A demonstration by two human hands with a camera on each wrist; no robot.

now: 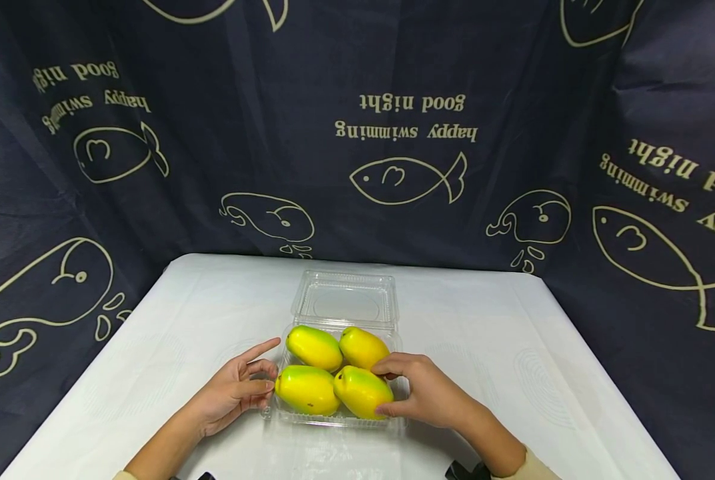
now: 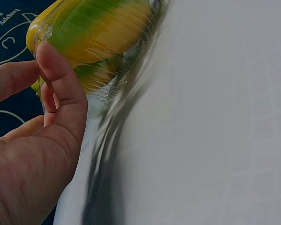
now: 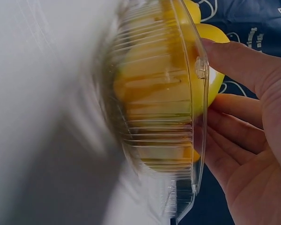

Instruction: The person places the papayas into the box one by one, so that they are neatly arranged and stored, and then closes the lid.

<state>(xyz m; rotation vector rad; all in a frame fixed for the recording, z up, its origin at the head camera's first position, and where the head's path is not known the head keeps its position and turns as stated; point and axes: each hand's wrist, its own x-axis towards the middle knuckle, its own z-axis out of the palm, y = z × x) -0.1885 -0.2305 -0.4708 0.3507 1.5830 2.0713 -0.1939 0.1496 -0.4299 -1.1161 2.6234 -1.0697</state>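
Several yellow-green mangoes lie in two rows inside a clear plastic clamshell box, its lid folded open behind them. My right hand grips the front-right mango, the thumb at its near end and the fingers along its far side. In the right wrist view, the thumb rests on yellow skin above the rim, while the other fingers are partly behind the clear edge. My left hand is at the box's left side. Its thumb touches the rim by the front-left mango; the index finger points outward, the others loosely bent.
A white cloth covers the table. Behind and beside it hangs a dark blue curtain printed with fish and upside-down lettering. Black wrist mounts show at the lower edge of the head view.
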